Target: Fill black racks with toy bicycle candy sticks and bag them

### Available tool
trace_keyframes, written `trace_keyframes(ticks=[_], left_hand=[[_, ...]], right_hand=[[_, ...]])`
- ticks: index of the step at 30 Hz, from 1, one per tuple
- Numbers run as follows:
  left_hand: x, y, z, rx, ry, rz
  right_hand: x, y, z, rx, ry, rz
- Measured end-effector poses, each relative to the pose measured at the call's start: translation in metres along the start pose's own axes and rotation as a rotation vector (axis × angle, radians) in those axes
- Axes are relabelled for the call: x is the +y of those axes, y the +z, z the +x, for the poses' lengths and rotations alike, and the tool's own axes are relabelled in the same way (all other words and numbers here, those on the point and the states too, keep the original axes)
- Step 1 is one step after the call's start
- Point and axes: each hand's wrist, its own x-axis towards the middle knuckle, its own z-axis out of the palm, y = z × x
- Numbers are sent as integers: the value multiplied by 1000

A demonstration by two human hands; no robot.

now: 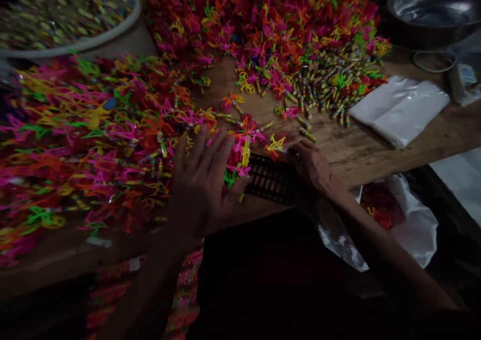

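My left hand (pixel 206 180) lies palm down with its fingers spread, over the near edge of a heap of small bright plastic pieces (pixel 101 134). Pink and green pieces sit by its thumb. Right of it, a black slotted basket (pixel 268 180) rests at the table's front edge. My right hand (pixel 311 167) is at the basket's far right side, its fingers curled together. A yellow plastic piece (pixel 277 143) is right at those fingertips; whatever is between them is too dark to make out.
A bigger heap of plastic pieces (pixel 259 19) covers the back of the wooden table (pixel 330 149), beside small candy-like tubes (pixel 323 87). White plastic bags (pixel 400 109) lie at right, near a metal bowl (pixel 432 9). A full tub (pixel 139 34) stands back left. An open bag (pixel 417 230) hangs below.
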Motion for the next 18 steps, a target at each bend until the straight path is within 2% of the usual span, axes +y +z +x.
trace_keyframes(ticks=[6, 11, 15, 18], left_hand=[[0, 18, 5, -189, -148, -39], [-5, 19, 3, -222, -170, -62], [-7, 19, 2, -218, -164, -71], [-9, 19, 1, -203, -132, -71]], right_hand=[[-31, 14, -18, 81, -65, 165], [-40, 14, -21, 72, -76, 256], [-49, 14, -26, 118, -13, 262], [-60, 17, -36, 107, 29, 242]])
